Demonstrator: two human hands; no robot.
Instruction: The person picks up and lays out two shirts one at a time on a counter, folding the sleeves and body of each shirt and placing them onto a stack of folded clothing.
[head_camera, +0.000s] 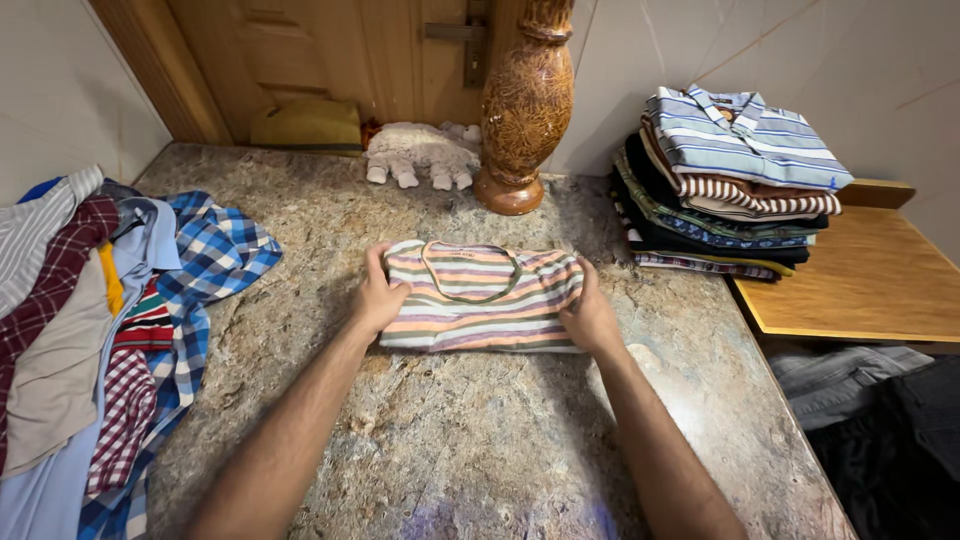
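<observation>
Lower centre: I see a speckled stone counter (470, 440). At mid-frame my left hand (377, 298) and right hand (591, 318) each curl over an end of a folded striped T-shirt (480, 298), gripping its edges. Left edge: a heap of unfolded shirts (110, 330). Upper right: a folded stack (725, 180) beside a wooden table (860, 280). Top: carved wooden post (525, 105), plush toy (420, 153), wooden door (330, 50).

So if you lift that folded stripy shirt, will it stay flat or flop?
The shirt will probably flop: it is soft cloth, folded in layers, and could sag or unfold if lifted by one edge. It looks light for its size. With the left hand and right hand gripping both ends, it should likely keep its shape. It won't roll.
</observation>
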